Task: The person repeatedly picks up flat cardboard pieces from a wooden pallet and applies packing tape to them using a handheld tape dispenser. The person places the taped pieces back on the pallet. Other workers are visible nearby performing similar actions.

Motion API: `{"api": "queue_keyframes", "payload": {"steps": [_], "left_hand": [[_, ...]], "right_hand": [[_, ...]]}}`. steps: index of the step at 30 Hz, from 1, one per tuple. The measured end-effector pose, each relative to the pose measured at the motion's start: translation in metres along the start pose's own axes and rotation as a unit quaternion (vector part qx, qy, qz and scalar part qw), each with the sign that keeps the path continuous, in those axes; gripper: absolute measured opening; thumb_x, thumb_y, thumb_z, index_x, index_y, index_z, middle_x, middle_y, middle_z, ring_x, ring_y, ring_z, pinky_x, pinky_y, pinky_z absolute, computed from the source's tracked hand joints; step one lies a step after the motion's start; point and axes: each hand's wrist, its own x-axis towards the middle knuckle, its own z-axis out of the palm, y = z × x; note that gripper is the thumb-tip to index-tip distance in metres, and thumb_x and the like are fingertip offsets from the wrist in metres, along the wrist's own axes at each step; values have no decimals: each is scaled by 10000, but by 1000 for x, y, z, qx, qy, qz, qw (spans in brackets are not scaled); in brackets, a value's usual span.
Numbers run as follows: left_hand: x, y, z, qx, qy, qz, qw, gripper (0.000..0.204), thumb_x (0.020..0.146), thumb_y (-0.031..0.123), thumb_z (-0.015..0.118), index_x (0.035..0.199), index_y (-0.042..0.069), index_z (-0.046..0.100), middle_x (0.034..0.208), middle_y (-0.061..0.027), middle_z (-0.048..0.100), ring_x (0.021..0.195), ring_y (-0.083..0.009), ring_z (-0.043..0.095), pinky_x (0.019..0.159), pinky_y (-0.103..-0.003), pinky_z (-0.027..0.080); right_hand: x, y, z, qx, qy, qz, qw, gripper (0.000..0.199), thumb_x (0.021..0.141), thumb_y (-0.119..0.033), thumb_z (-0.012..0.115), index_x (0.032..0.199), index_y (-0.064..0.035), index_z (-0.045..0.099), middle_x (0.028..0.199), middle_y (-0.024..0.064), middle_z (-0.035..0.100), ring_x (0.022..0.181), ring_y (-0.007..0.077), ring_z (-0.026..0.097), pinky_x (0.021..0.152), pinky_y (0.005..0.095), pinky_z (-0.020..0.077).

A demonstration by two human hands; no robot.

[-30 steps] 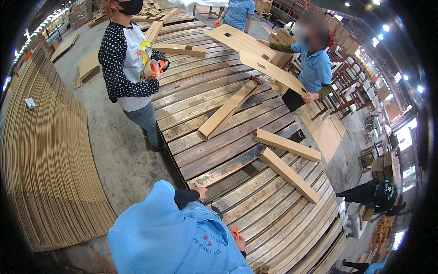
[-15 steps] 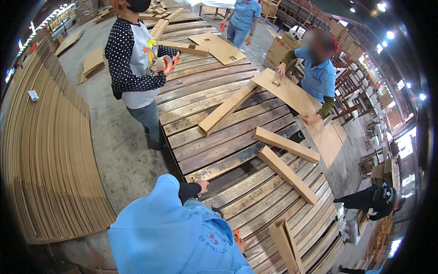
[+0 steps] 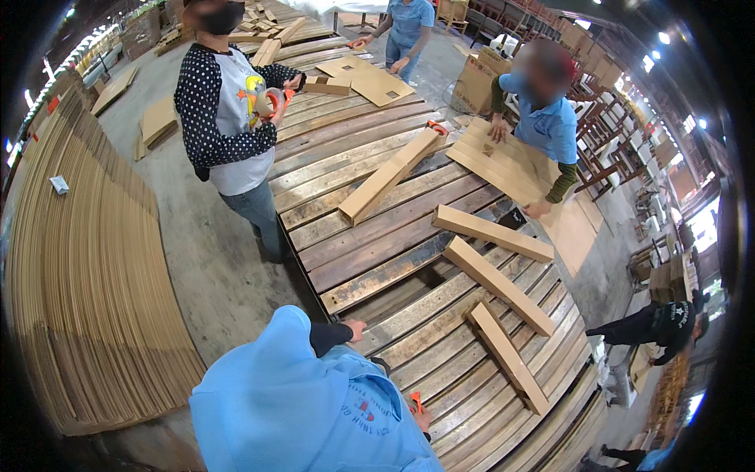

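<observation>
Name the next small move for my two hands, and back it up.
Probably reach the left hand out to the nearest long carton and draw it closer. That hand appears empty at the edge of the slatted table, the right hand is taken up with an orange tool, and the carton lies apart from both.

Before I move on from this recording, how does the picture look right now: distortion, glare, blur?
Head view: fisheye distortion bows the cardboard stack at left, and the corners fall to black; head view: bright windows at the right wash out to white; head view: a co-worker's head is smeared, while slats of the table read clearly.
</observation>
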Motion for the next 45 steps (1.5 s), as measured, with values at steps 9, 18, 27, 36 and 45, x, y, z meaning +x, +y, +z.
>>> {"api": "queue_keyframes", "payload": {"steps": [9,18,27,36,45], "left_hand": [[3,-8,18,-42,84,20,995,535,817,345,676,1293,103,646,1201,-219,688,1155,-394,644,995,-482,512],[9,-16,59,14,-36,37,999,564,801,383,759,1195,-1,635,1115,-222,724,1093,-388,675,952,-449,532],[37,-24,58,108,-21,91,990,572,836,355,750,1235,-25,598,1102,-240,722,1072,-390,687,931,-440,541],[67,78,26,85,-62,80,991,729,862,300,731,1451,-38,467,1097,-190,742,1049,-324,702,912,-413,544],[46,155,53,-10,-107,135,985,604,873,206,674,1371,-84,492,1089,-207,727,901,-297,703,830,-423,546]], "right_hand": [[71,133,-10,-49,-1,-66,997,285,908,-70,660,1180,-10,718,882,89,742,799,120,666,710,330,538],[4,74,-29,-122,128,-18,984,366,803,-139,661,1153,-41,696,1011,243,721,982,420,690,839,489,544],[-29,75,-27,-108,153,70,980,436,809,-152,673,1239,-79,660,1111,222,710,1085,388,673,901,478,541],[-72,105,-37,6,221,153,963,539,795,-134,678,1330,-103,618,1236,210,679,1163,374,648,963,444,523],[-66,127,-63,47,232,176,956,589,759,-100,694,1343,-111,619,1199,199,700,1159,362,655,958,433,519]]}}
